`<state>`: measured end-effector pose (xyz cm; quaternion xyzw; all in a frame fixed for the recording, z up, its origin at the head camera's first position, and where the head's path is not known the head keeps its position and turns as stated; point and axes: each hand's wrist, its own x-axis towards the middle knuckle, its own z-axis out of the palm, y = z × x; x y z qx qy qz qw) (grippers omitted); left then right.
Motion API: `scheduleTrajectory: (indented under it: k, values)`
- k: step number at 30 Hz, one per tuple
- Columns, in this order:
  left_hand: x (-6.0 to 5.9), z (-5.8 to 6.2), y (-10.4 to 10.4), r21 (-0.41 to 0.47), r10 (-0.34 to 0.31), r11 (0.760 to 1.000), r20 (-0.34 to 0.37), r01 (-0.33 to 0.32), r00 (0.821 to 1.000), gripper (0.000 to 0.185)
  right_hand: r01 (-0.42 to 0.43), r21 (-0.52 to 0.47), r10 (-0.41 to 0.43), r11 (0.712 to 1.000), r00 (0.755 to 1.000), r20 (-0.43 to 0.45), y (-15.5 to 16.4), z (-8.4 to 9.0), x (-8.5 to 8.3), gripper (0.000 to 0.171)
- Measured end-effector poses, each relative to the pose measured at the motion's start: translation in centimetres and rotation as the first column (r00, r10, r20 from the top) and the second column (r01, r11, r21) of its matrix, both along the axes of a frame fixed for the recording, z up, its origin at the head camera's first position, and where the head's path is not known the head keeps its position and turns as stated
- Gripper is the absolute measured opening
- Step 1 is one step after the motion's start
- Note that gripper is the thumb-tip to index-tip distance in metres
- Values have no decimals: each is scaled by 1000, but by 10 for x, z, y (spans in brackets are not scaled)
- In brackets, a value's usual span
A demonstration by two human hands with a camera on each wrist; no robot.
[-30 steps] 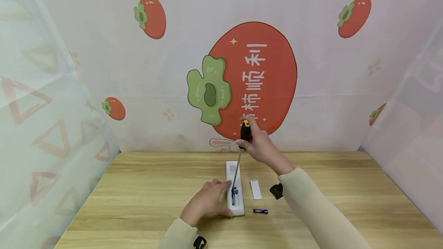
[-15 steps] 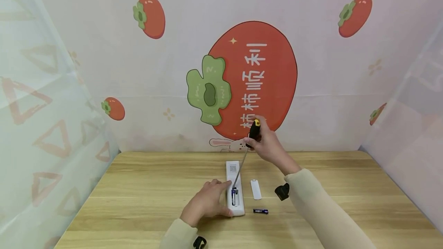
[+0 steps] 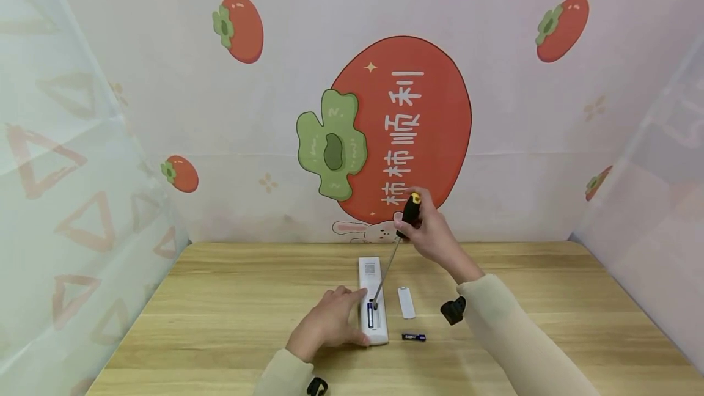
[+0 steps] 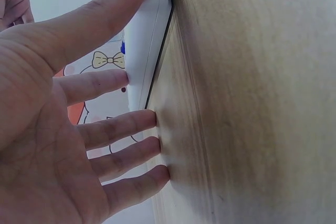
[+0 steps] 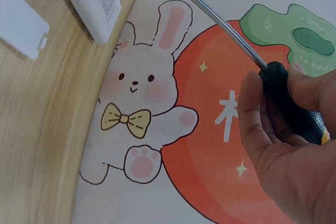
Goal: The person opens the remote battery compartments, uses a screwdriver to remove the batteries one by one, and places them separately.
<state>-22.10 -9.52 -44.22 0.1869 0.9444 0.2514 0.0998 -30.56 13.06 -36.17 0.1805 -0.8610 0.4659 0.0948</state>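
A white remote [image 3: 371, 280] lies back-up on the wooden table [image 3: 231, 298], its battery bay open with one battery [image 3: 370, 318] inside. My left hand [image 3: 332, 321] presses its left side with straight fingers; in the left wrist view the thumb [image 4: 105, 11] lies on the remote [image 4: 149, 35]. My right hand [image 3: 428, 231] grips the black-and-yellow handle of a screwdriver [image 3: 410, 211], whose tip sits in the bay beside the battery. In the right wrist view the fingers [image 5: 257, 124] curl round the screwdriver handle [image 5: 291, 100].
The white battery cover [image 3: 406, 302] lies just right of the remote, and a loose battery [image 3: 413, 337] lies in front of it. A printed persimmon backdrop [image 3: 407, 127] rises behind the table's far edge, with cloth walls on both sides.
My right hand has carried the screwdriver handle to the right, so the shaft leans more. The tip has shifted slightly toward the far end of the bay. The left hand has stayed still.
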Motion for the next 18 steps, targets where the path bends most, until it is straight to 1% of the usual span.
scheduleTrajectory:
  k: [5,9,14,18]
  values:
    - [0,-1,0,0,3,1000,14,-3,1000,91,-5,-19,4,1000,999,-43,4,-2,5,69]
    - [-1,-1,0,2,5,1000,18,-5,1000,91,-40,-37,38,998,997,-72,4,-2,11,68]
    - [-1,0,0,7,1,1000,27,-1,1000,89,-75,-15,72,997,989,-128,3,0,21,69]
    - [-1,1,0,9,-1,1000,28,1,1000,89,-126,19,127,992,980,-156,1,0,31,70]
